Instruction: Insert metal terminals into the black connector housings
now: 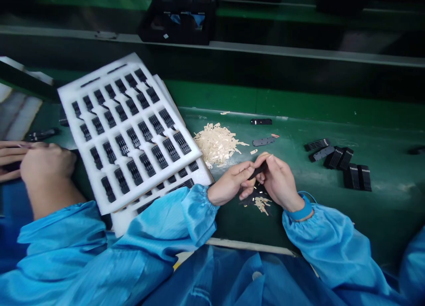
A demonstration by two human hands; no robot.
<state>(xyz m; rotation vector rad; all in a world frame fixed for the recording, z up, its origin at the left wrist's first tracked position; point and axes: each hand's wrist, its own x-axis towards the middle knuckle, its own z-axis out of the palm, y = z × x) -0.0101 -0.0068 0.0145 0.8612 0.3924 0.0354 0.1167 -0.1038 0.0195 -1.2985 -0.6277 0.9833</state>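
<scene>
Between my left hand point(230, 183) and my right hand point(281, 182) is a small, narrow black part point(258, 169). The fingers of both hands are closed on it, and they hide much of its shape. A blue band circles my right wrist. Just below my hands lies a small heap of pale flat pieces point(262, 205), partly among dark bits. Beyond my left hand spreads a larger pile of the same pale pieces point(216, 144). Flat dark strips point(263, 141) lie on the green bench past my fingertips.
White foam trays point(195, 157) holding rows of black parts are stacked to the left. Several black finned parts point(357, 176) lie at the right. A co-worker's hands point(48, 162) are at the far left, and another blue sleeve point(413, 261) shows at the right edge. A black bin point(175, 36) stands behind.
</scene>
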